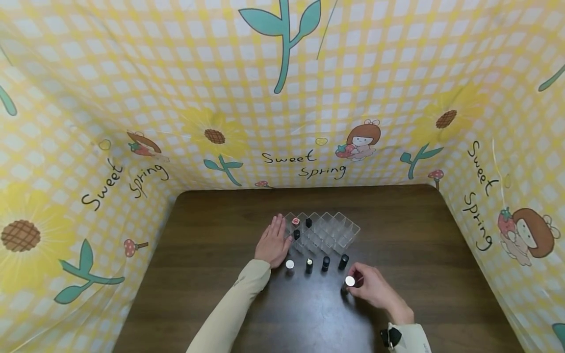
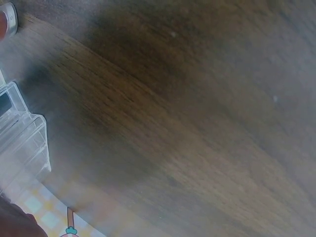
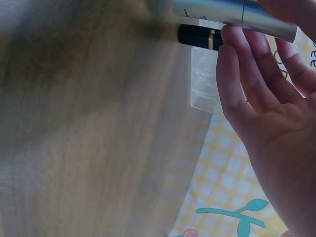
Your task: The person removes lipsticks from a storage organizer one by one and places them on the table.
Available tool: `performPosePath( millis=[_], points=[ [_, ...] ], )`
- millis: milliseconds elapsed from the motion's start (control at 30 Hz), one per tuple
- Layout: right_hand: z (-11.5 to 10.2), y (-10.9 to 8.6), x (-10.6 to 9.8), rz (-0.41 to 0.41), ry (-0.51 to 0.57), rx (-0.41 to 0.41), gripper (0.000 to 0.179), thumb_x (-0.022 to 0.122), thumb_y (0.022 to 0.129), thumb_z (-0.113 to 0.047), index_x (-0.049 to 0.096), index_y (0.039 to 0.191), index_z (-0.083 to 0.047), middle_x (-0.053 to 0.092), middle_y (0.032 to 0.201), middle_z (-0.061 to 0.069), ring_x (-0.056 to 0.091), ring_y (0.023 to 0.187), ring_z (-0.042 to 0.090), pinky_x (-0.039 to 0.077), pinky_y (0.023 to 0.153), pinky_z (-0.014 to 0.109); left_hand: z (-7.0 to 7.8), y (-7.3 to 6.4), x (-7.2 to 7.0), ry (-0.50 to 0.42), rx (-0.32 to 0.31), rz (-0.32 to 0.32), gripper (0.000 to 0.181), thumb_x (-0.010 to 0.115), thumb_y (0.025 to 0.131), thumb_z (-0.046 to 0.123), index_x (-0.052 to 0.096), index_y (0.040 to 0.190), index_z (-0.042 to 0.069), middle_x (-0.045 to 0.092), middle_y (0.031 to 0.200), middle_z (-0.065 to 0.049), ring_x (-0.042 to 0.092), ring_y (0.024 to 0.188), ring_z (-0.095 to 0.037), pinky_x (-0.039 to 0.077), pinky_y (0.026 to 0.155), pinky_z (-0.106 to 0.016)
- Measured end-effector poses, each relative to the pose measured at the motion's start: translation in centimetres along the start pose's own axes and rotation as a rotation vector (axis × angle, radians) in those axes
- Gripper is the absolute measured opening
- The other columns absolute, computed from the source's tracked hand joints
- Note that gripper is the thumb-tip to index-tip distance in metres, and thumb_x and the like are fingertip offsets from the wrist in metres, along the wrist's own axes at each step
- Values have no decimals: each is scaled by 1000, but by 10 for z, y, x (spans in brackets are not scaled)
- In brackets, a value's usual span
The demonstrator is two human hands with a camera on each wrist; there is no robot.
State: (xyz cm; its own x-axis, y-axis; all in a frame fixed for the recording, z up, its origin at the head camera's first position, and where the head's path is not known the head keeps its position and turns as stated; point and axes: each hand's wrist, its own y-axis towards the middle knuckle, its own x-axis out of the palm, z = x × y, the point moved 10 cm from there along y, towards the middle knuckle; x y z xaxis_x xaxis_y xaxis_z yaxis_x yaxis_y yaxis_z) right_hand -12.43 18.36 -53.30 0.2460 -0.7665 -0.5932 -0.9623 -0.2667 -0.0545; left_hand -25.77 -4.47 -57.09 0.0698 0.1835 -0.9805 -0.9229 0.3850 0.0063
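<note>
A clear compartmented organizer [image 1: 328,235] stands on the table, with a pink-and-white-topped tube [image 1: 295,222] and two black tubes [image 1: 309,222] in its left-hand compartments. Along its left end lies my left hand [image 1: 271,245], fingers straight; the left wrist view catches the organizer's corner [image 2: 29,136] at its edge. My right hand [image 1: 372,287] pinches a silver lipstick tube [image 3: 217,11] between thumb and fingers, at the front right of the organizer. Behind that tube, the right wrist view has a black lipstick with a gold band [image 3: 195,37].
Before the organizer stands a row of tubes: a white-topped one [image 1: 289,266], a black one with a light top [image 1: 309,265], and two black ones [image 1: 325,264] to the right. Yellow checked cloth [image 1: 282,122] rises behind and beside the dark wooden table [image 1: 212,230].
</note>
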Motion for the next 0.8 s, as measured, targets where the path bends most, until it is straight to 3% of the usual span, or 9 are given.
performPosePath(
  millis=[233, 800],
  points=[
    [1, -5, 10, 15, -7, -48, 26, 77, 69, -1, 59, 84, -12, 63, 81, -3, 57, 74, 2, 51, 65, 21, 0, 0, 2, -4, 10, 13, 65, 27, 104, 43, 17, 154, 4, 10, 163, -12, 10, 151, -26, 20, 121, -42],
    [2, -4, 14, 49, -23, -50, 27, 78, 70, -3, 59, 85, -14, 60, 80, -5, 53, 71, 0, 47, 62, 19, 0, 0, 1, -2, 1, 6, 65, 27, 104, 43, 16, 155, 4, 8, 164, -10, 7, 152, -24, 18, 122, -40]
  ],
)
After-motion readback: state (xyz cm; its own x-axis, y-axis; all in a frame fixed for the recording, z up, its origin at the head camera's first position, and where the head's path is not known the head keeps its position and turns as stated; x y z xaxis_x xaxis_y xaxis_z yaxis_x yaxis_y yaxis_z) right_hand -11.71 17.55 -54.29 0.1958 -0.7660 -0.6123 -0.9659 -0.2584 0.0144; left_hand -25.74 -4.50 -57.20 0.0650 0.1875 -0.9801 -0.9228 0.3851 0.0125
